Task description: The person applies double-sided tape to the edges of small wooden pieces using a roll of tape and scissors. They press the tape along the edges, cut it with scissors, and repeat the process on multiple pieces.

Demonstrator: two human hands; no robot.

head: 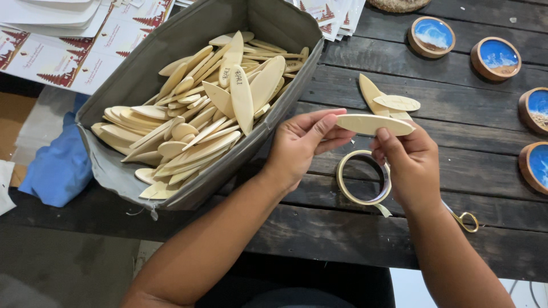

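A pale wooden surfboard-shaped piece (374,124) lies flat between both hands above the dark plank table (456,114). My left hand (299,145) pinches its left end with thumb and fingers. My right hand (408,162) holds its right end. Directly below the hands, a roll of clear tape (363,185) rests on the table. A grey fabric bin (142,74) to the left is filled with several more of these wooden pieces (211,108). Two other wooden pieces (388,100) sit on the table just beyond my hands.
Round wooden coasters with blue wave pictures (496,58) line the right side. Gold-handled scissors (465,219) poke out under my right forearm. Printed cards with red trees (74,51) and a blue cloth (60,165) lie left of the bin.
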